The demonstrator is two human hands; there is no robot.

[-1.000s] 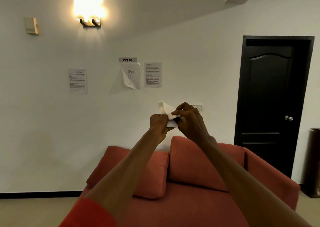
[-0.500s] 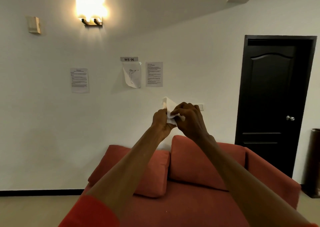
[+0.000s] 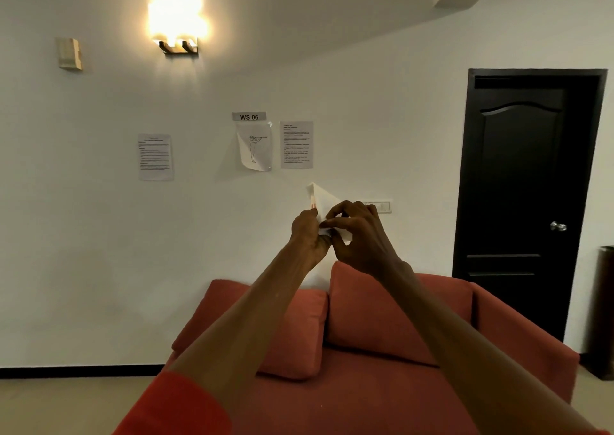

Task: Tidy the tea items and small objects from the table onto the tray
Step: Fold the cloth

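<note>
Both my arms are stretched out in front of me at chest height, with the camera looking at the wall. My left hand (image 3: pixel 307 235) and my right hand (image 3: pixel 360 235) together pinch a small white folded paper (image 3: pixel 324 198), perhaps a napkin or sachet, with a faint red mark on its left edge. Its pointed corner sticks up above my fingers, and a small lower part shows between the hands. No table, tray or tea items are in view.
A red sofa (image 3: pixel 382 384) with two cushions stands below my arms against the white wall. A dark closed door (image 3: pixel 525 195) is at the right, with a dark bin (image 3: pixel 604 311) beside it. Paper notices (image 3: pixel 254 148) and a lit wall lamp (image 3: pixel 177 25) hang on the wall.
My hands have stayed together on the paper, working it so its upper corner now points more steeply up. The view has shifted slightly.
</note>
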